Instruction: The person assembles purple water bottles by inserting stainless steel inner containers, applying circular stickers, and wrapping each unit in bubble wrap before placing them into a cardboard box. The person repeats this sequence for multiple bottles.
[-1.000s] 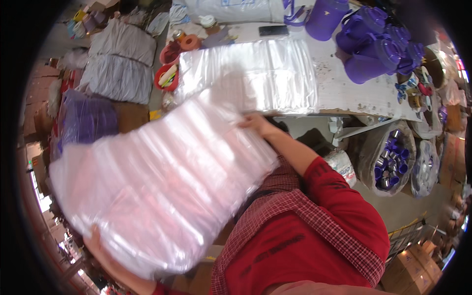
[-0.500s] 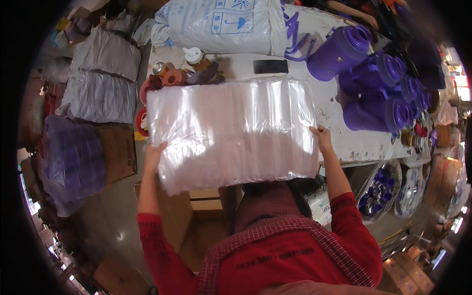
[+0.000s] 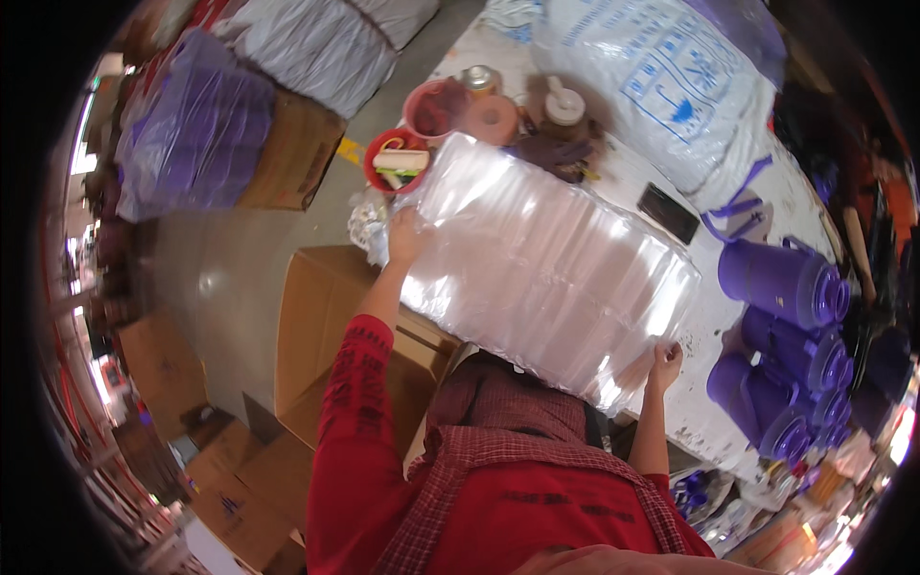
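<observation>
A wide, folded stack of clear plastic film (image 3: pixel 551 259), shiny and creased, lies over the front edge of the white table (image 3: pixel 714 379) before me. With my left hand (image 3: pixel 407 238), closed, I grip its left end; part of the fingers is hidden there. At the near right corner my right hand (image 3: pixel 666 364) pinches the edge of the film between closed fingers. Below the left half of the film stands an open cardboard box (image 3: pixel 321 316), its inside partly in view.
Behind the film are a red tub (image 3: pixel 396 163), a spray can (image 3: pixel 479 80), a jar with a white lid (image 3: pixel 563 103) and a black phone (image 3: pixel 668 213). A large white sack (image 3: pixel 661 86) lies farther back. Several purple jugs (image 3: pixel 781 278) crowd the right side.
The view has turned, so the table now slants down to the right. Both hands still hold the film at its ends, and it sits tilted in the picture.
</observation>
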Tool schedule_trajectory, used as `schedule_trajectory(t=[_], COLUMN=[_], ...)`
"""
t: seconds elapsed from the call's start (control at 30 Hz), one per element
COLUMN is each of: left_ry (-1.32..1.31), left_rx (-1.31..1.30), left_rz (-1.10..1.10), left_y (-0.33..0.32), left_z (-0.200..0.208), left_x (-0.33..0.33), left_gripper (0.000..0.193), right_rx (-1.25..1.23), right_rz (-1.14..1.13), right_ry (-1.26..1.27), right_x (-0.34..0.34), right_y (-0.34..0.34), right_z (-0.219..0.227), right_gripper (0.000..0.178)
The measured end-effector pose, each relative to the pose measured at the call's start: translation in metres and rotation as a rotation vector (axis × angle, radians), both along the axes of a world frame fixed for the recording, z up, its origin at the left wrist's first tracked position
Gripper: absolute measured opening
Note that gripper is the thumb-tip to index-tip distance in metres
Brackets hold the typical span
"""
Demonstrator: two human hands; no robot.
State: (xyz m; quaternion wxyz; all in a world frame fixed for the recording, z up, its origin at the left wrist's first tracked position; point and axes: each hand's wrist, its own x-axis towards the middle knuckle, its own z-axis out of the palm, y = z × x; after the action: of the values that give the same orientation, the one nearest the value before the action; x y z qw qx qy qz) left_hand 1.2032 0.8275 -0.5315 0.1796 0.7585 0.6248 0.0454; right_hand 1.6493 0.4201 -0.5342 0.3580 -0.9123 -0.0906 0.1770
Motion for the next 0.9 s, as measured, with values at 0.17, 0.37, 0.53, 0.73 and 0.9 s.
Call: schedule_trajectory(t=[0.17,0.37,0.53,0.73,0.9], left_ry=[-0.043,0.033,-0.045,-0.029,0.092], left_rx=[-0.284,-0.444,-0.666,-0.372,-0.239], left_rz=[0.217,0.134,-0.005,-0.024,-0.280], left_y=[-0.008,0.030,0.056,0.014,-0.051], left_z=[0.008,0.015,0.010,0.037,0.033], left_x=[0.001,0.025,0.017,0.055,0.103], left_gripper=[0.101,0.112,0.092,0.040,0.048], right_rx=[0.060,0.324,0.214,0.127,0.327], right_rz=[0.374,0.879,0.651,0.356,0.123], right_ry=[-0.207,0.825,1.171,1.417,1.405], right_x=[-0.038,-0.168,-0.244,-0.254,-0.245], right_y=[0.072,0.221,0.312,0.348,0.336], right_z=[0.057,0.078,0.052,0.031,0.008], right_gripper=[0.042,0.041,0.073,0.059,0.035])
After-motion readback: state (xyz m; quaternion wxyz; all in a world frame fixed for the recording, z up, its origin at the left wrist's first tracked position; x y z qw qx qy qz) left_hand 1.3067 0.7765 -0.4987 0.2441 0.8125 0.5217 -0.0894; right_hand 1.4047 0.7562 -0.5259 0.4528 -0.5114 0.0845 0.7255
